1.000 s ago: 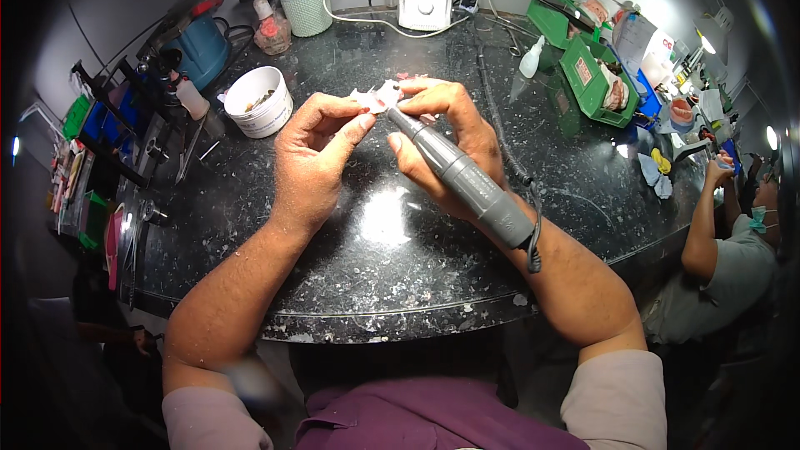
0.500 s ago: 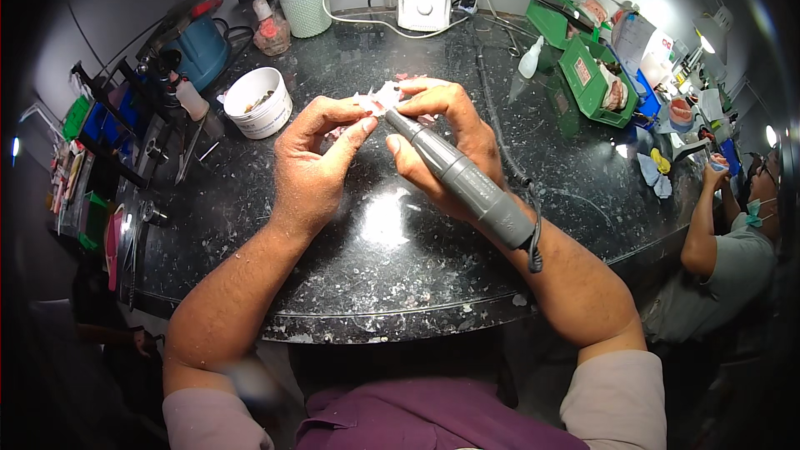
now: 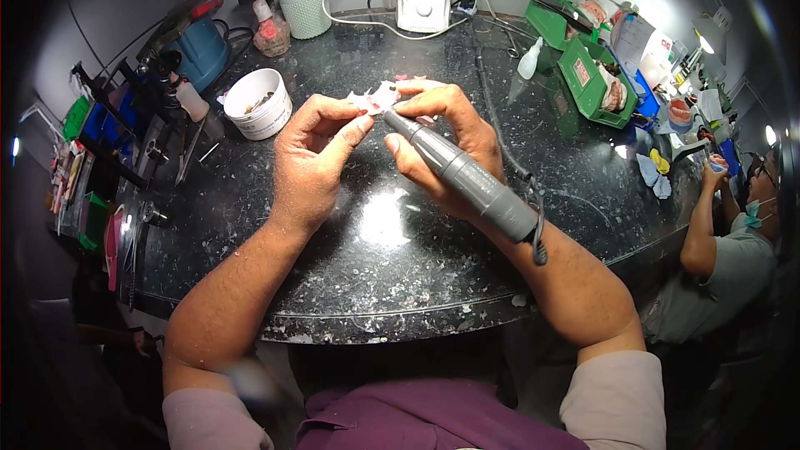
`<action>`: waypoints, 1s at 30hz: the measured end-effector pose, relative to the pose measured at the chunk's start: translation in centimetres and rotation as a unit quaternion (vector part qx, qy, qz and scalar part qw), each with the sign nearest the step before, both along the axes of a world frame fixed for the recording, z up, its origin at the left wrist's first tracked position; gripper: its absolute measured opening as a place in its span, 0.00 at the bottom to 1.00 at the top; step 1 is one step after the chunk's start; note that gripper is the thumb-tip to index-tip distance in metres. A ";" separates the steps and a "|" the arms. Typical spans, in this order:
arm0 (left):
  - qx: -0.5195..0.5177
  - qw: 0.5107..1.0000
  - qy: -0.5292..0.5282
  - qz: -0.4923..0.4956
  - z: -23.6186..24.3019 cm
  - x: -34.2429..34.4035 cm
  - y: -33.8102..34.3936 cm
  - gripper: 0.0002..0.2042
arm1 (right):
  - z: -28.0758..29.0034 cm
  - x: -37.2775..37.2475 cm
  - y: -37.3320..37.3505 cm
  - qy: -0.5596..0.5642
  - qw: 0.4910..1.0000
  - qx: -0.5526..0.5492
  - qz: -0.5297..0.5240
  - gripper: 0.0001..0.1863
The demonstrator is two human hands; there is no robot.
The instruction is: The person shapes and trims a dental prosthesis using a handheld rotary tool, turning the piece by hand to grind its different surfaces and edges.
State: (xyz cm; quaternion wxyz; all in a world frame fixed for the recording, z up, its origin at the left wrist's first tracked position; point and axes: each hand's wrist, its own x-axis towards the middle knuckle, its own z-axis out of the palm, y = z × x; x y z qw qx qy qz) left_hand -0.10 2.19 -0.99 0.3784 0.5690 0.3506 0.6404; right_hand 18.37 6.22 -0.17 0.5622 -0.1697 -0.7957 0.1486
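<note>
My left hand (image 3: 310, 150) pinches a small pink-and-white piece (image 3: 379, 100) between thumb and fingers. My right hand (image 3: 458, 129) grips a grey corded handpiece (image 3: 467, 175), narrow end at the piece. The piece is between my hands, over the black surface (image 3: 375, 283), well in from its near edge.

The handpiece (image 3: 462, 173) is showing dark grey, and the small held piece (image 3: 381, 101) is showing white and pink. The bench (image 3: 433, 275) is gleaming black with white flecks. The cup (image 3: 307, 15) is wearing pale green in a dotted pattern, the tub (image 3: 268, 122) is showing white, the tray (image 3: 595, 97) green, the shirt (image 3: 442, 412) purple.
</note>
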 end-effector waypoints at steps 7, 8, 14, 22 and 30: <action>0.028 0.992 0.088 0.081 -0.1 -0.1 -0.1 0.06 | 0.3 -0.3 -0.5 0.114 0.977 -0.179 0.016 0.18; 0.055 0.983 0.140 0.108 -0.1 -0.2 -0.2 0.08 | 0.0 -0.8 -0.6 0.122 0.981 -0.148 0.029 0.19; 0.212 0.893 0.370 0.143 1.8 0.8 -0.9 0.15 | 0.1 -1.1 -0.8 0.140 0.978 -0.150 0.028 0.23; 0.007 0.993 0.091 0.073 1.4 1.1 -0.9 0.14 | 0.6 0.0 -0.9 0.090 0.975 -0.194 0.055 0.16; 0.026 1.000 -0.002 0.005 0.6 0.4 -0.4 0.11 | 0.6 -0.3 -0.9 0.105 0.983 -0.150 0.010 0.18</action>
